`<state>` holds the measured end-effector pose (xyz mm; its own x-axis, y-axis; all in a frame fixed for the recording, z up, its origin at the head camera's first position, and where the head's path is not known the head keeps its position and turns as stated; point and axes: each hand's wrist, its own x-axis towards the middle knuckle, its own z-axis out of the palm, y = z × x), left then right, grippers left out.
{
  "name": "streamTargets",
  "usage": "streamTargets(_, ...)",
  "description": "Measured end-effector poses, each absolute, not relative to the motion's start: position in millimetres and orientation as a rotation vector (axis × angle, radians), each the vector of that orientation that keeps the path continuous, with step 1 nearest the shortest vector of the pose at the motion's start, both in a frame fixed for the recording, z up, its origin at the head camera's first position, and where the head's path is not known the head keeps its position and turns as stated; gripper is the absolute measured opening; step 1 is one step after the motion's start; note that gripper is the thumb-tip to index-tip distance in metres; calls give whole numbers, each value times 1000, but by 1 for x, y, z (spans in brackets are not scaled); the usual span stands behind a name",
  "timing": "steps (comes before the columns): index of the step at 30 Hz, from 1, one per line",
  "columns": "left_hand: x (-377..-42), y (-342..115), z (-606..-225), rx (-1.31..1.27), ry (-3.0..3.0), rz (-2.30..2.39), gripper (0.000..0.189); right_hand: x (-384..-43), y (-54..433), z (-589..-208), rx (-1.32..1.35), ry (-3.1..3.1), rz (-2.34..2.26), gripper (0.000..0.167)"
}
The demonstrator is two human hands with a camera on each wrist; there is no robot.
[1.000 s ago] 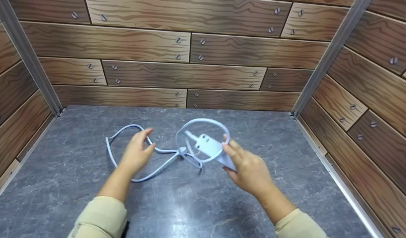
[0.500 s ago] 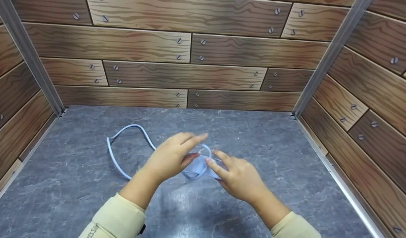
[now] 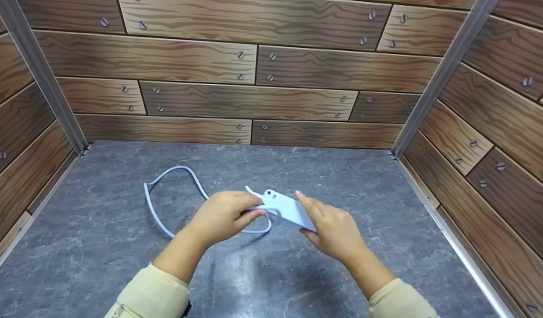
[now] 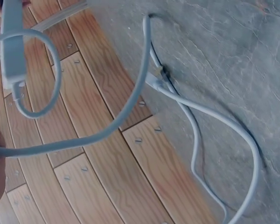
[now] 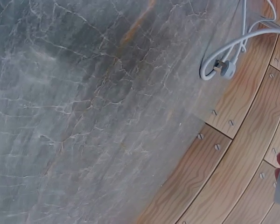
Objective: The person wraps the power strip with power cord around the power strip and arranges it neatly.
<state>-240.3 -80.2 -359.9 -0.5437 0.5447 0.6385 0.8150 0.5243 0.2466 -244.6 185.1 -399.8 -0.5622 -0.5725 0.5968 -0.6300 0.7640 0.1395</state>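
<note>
My right hand [image 3: 335,229] grips one end of a white power strip [image 3: 289,210], thumb below and fingers along its far side. The strip is held tilted above the table, its cord end pointing up and left. To its left, my left hand [image 3: 227,216] pinches the pale cord [image 4: 98,136] between thumb and fingers, close by the strip. From the strip's end the cord curls in a small loop, seen in the left wrist view. The rest of the cord lies in a wide loop on the table at left. A plug [image 5: 228,70] with metal pins rests on the table, hidden behind my left hand in the head view.
The grey marbled table [image 3: 368,176] is enclosed by a wood-patterned back wall [image 3: 200,57] and side walls. Metal posts [image 3: 443,75] stand at the back corners, and a metal strip [image 3: 461,251] runs along the right edge.
My left hand has come right from over the cord loop and now pinches the cord beside the strip. The raised cord loop has come down. My right hand keeps hold of the strip, its tilt altered.
</note>
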Motion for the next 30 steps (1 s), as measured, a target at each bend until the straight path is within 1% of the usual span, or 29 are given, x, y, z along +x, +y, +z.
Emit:
streamTargets(5, -239, -76, -355, -1055, -2441, -944, 10, -244, 186, -399, 891, -2376, 81, 60)
streamTargets(9, -240, -76, -352, -1037, -2481, -1020, 9, -245, 189, -400, 962, -2415, 49, 52)
streamTargets(14, -243, -80, -354, -1042, -2486, -1108, 13, -244, 188, -396, 1186, -2338, 80, 52)
streamTargets(17, -248, -82, -358, -1006, -2492, -1177, 15, -243, 185, -391, 1267, -2237, 113, 54)
streamTargets(22, -254, -87, -365, -882, -2491, -1345, 18, -240, 179, -380, 1303, -2094, 191, 58)
streamTargets(26, -257, -89, -368, -800, -2463, -1449, 18, -237, 174, -374, 1290, -2069, 266, 57)
streamTargets(30, -260, -87, -372, -756, -2438, -1425, 20, -236, 169, -374, 1246, -2115, 351, 55)
